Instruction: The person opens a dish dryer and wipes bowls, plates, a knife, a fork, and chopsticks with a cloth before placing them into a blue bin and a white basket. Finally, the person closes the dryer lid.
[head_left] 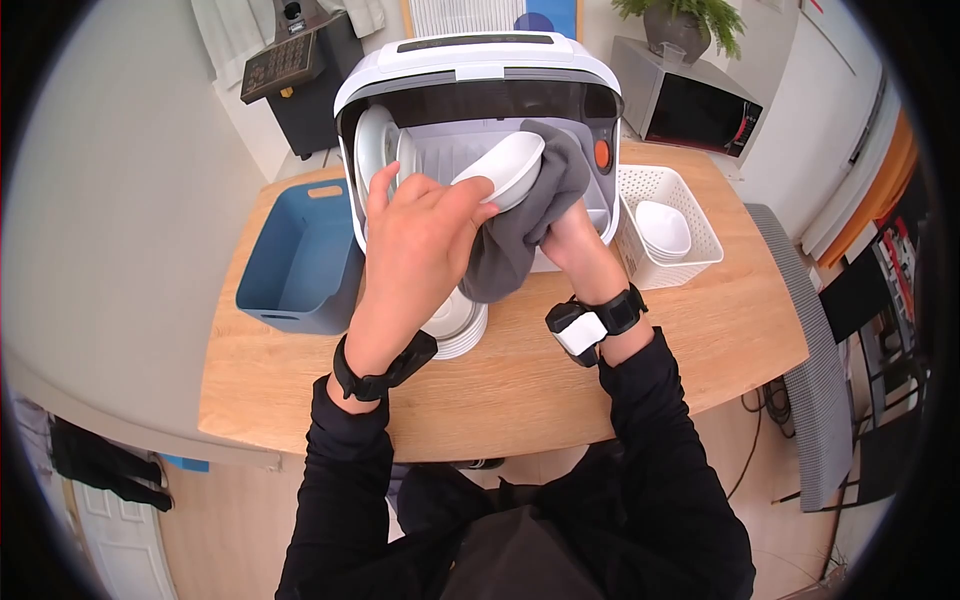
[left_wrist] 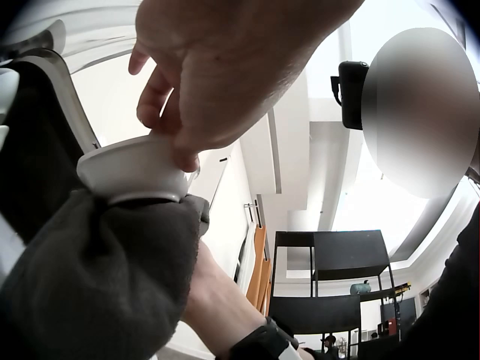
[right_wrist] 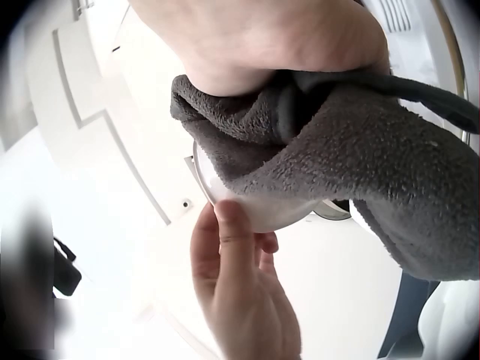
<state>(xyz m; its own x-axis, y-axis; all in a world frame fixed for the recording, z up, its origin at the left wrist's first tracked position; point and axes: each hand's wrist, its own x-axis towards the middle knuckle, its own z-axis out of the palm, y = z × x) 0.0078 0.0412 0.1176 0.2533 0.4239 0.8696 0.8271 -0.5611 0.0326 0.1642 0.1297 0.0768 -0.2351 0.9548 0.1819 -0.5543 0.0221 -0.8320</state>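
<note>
My left hand [head_left: 425, 230] pinches the rim of a small white bowl [head_left: 518, 175] between thumb and fingers, holding it tilted in front of the open appliance. A dark grey cloth [head_left: 505, 250] is wrapped over my right hand [head_left: 570, 235], which holds it against the bowl's outer side. In the left wrist view, the bowl [left_wrist: 135, 171] sits with its foot on the bunched cloth [left_wrist: 112, 255]. The right wrist view has the cloth [right_wrist: 337, 157] covering part of the bowl; my right fingers are hidden beneath it.
A white countertop dishwasher [head_left: 345, 100] stands open, with white plates [head_left: 375, 150] upright inside at left. Below my hands is a stack of white plates [head_left: 462, 338]. A blue bin [head_left: 275, 260] stands left; a white perforated basket [head_left: 695, 235] holding white bowls [head_left: 663, 228] stands right.
</note>
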